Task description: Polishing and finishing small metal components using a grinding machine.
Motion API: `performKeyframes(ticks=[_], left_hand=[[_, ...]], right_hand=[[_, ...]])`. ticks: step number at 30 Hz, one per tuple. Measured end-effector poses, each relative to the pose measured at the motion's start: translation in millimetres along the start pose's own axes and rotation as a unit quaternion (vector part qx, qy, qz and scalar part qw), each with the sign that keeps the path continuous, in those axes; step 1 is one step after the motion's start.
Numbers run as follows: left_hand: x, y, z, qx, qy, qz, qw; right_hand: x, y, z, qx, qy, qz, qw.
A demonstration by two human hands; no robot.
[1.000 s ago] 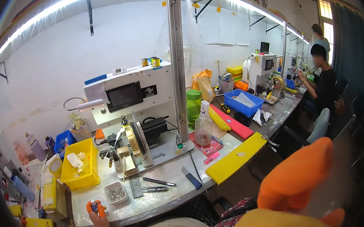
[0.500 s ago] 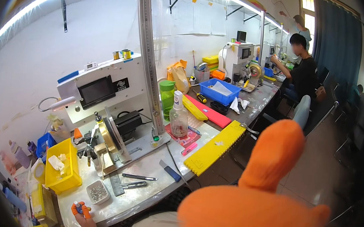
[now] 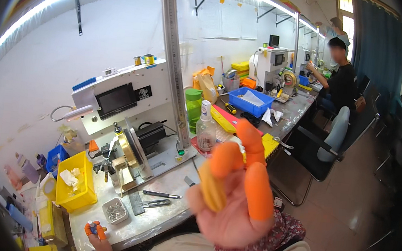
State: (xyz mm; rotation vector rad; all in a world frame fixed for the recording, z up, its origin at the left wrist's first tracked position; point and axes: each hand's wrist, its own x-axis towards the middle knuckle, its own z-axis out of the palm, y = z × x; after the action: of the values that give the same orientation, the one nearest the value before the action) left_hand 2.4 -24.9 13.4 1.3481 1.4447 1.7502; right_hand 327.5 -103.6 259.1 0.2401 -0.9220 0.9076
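My left hand [image 3: 98, 238], with orange finger covers, rests low at the bench's left front. Its fingertips pinch a small blue-grey piece [image 3: 92, 227] whose kind I cannot make out. Just beyond lies a square white dish [image 3: 115, 222] of small metal pieces. My right hand [image 3: 233, 195] is raised in front of me, palm showing, slightly blurred. Orange covers are on its fingers and a yellow one on the thumb; the fingers are bent but apart, with nothing visible between them. A slim dark-handled knife [image 3: 161, 194] and a grey cutter-like tool [image 3: 157, 203] lie between the hands.
A white machine [image 3: 81, 98] with a screen and brass wheel [image 3: 128, 151] stands behind the dish. Left of it is a yellow bin [image 3: 79, 203]. A clear bottle [image 3: 206, 134], green bottle [image 3: 192, 110] and blue tray [image 3: 248, 108] stand farther right. A co-worker [image 3: 343, 83] sits along the bench.
My right hand has come down and away from close to the camera, turning its palm into view. The view has shifted slightly left. My left hand keeps its pinch by the dish.
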Motion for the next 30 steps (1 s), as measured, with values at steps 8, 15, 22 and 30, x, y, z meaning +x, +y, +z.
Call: performKeyframes(ticks=[8, 15, 22, 30], left_hand=[[8.1, 21.1, 16.1, -0.032, -0.033, 0.023, 0.999], [12.1, 18.2, 16.7, -0.049, -0.026, -0.03, 0.998], [10.7, 17.4, 16.3, -0.046, -0.026, -0.054, 0.997], [12.7, 10.6, 15.3, -0.049, -0.033, -0.055, 0.997]], right_hand=[[-120.5, -34.3, -191.6, -0.783, -0.022, 0.08, 0.617], [-164.5, -51.3, -255.4, -0.821, 0.002, 0.317, 0.474], [-170.9, -50.7, -264.1, -0.791, -0.109, 0.387, 0.46], [-170.1, -52.1, -275.2, -0.704, -0.022, 0.462, 0.538]])
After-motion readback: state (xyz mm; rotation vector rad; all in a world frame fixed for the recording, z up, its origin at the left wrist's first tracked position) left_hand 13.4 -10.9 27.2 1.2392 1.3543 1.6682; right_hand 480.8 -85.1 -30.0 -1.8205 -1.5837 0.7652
